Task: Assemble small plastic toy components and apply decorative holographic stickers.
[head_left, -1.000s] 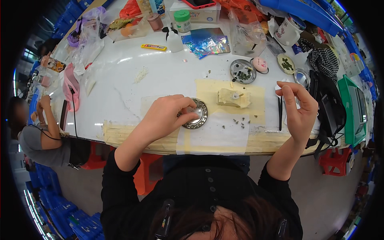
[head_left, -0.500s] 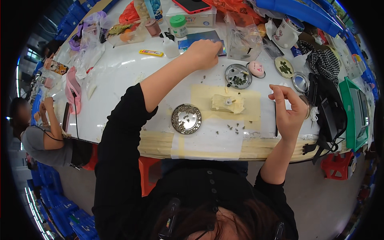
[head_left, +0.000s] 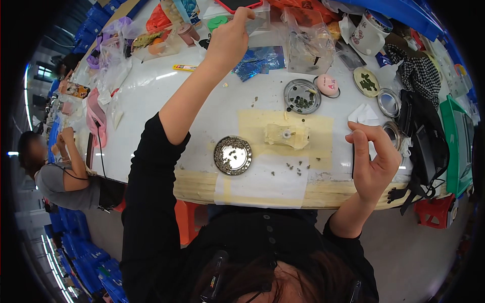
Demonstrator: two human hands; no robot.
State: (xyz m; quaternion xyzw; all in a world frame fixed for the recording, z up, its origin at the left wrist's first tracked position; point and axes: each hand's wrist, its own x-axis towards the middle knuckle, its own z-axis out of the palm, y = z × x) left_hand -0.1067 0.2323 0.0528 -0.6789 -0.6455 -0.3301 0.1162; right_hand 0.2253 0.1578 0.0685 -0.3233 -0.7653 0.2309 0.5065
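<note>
My left hand (head_left: 230, 46) is raised over the back of the table, its fingers closed on what looks like a thin grey card (head_left: 257, 23). Below it lies a shiny blue patterned sheet (head_left: 273, 56). My right hand (head_left: 375, 164) hovers at the right with curled fingers, thumb near the index; whatever is in the pinch is too small to make out. White folded paper (head_left: 364, 115) sits just beyond it, a thin black stick (head_left: 353, 160) beside it. Between my hands a cream block (head_left: 286, 135) with a small pale peg rests on yellow tape.
A round metal dish (head_left: 233, 155) of small grey pieces is left of the block. Another dish (head_left: 302, 96) holds dark green pieces. Behind are a pink round case (head_left: 327, 85), a clear box (head_left: 308, 50) and a white mug (head_left: 370, 35). Another person (head_left: 65, 174) sits at far left.
My left hand has moved back and left, lifting the grey card off the blue sheet. My right hand has shifted slightly right and nearer me, uncovering the white paper.
</note>
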